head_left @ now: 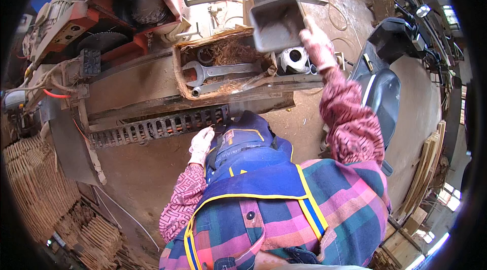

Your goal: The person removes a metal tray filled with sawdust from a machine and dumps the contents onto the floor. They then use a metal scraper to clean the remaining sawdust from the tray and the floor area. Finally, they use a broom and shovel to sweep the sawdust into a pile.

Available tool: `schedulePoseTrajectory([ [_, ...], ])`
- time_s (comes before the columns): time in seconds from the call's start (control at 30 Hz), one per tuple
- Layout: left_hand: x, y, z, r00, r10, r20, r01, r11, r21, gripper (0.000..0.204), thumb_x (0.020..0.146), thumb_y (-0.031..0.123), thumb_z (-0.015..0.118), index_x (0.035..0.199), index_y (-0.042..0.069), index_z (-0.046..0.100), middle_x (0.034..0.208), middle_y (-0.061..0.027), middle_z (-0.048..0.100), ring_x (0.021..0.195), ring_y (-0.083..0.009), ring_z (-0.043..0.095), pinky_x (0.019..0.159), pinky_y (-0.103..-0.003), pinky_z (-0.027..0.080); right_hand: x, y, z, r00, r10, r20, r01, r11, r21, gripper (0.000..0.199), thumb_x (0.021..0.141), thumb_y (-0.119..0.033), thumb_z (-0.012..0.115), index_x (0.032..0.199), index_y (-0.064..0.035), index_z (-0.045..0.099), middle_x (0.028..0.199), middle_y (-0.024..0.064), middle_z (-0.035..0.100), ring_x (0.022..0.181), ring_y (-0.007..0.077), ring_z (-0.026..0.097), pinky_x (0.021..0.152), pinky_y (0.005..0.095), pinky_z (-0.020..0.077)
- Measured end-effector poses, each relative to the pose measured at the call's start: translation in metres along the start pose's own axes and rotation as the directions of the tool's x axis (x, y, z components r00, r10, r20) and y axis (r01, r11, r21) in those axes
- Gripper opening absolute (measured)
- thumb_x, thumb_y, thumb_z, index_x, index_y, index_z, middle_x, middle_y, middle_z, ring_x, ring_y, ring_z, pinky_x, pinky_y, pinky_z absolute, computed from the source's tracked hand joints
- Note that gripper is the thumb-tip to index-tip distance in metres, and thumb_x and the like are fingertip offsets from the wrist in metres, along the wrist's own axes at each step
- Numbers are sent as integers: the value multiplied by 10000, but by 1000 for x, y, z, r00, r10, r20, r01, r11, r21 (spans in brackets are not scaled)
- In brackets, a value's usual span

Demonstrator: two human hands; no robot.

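Observation:
My right hand (318, 44), in a pale, stained glove, is stretched forward and grips the right rim of a grey rectangular bin (279, 39). That bin is tilted above the right end of a rough wooden box (178, 75). Inside the box lie a large open-ended wrench (228, 69), a metal bar tool (218, 87) and brown wood shavings (233, 53). A white object with a round dark hole (293, 60) stands beside the box, just under my right hand. My left hand (202, 144), also gloved, hangs low beside my blue apron (243, 153); its fingers are curled and no object shows in them.
A red machine with a round saw blade (104, 43) stands at the far left. Below the beam runs a slotted cable chain (162, 128). A dark scooter (380, 97) is parked on the right. Stacked wood strips (38, 184) lie at the near left, with boards (423, 163) at the right.

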State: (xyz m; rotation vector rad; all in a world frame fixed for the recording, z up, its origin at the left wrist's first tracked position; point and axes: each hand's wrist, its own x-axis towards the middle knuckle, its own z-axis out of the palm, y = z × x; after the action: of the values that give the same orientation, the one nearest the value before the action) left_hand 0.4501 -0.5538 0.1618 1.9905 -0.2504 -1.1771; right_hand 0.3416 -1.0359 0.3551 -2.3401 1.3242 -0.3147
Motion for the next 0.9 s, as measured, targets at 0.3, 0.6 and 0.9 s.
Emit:
schedulePoseTrajectory([
  [0.3, -38, -15, 6, 991, -121, -54, 111, 980, -163, 356, 922, 245, 646, 1214, 40, 652, 1153, -68, 689, 1039, -147, 629, 916, -286, 477, 197, 9, -130, 951, -69, -302, -196, 622, -758, 322, 880, -291, 488, 1003, -88, 705, 903, 108, 728, 790, 300, 719, 641, 512, 552],
  [0.6, -32, -13, -8, 990, -43, -132, 16, 980, -199, 297, 930, 202, 651, 1171, 29, 670, 1112, -72, 697, 1014, -155, 634, 924, -288, 482, 98, 114, -156, 934, 356, 9, -163, 449, -879, 255, 884, -120, 548, 1067, -50, 711, 1067, 152, 703, 979, 323, 686, 763, 508, 566],
  [0.9, 15, 27, -62, 955, 44, -292, -160, 907, -389, 287, 959, 92, 595, 1212, -42, 610, 1180, -111, 656, 1059, -169, 627, 971, -272, 486, -49, 244, -28, 994, 62, 89, -9, 866, -500, 193, 751, -204, 727, 889, -78, 677, 846, 165, 676, 780, 311, 669, 742, 392, 545],
])
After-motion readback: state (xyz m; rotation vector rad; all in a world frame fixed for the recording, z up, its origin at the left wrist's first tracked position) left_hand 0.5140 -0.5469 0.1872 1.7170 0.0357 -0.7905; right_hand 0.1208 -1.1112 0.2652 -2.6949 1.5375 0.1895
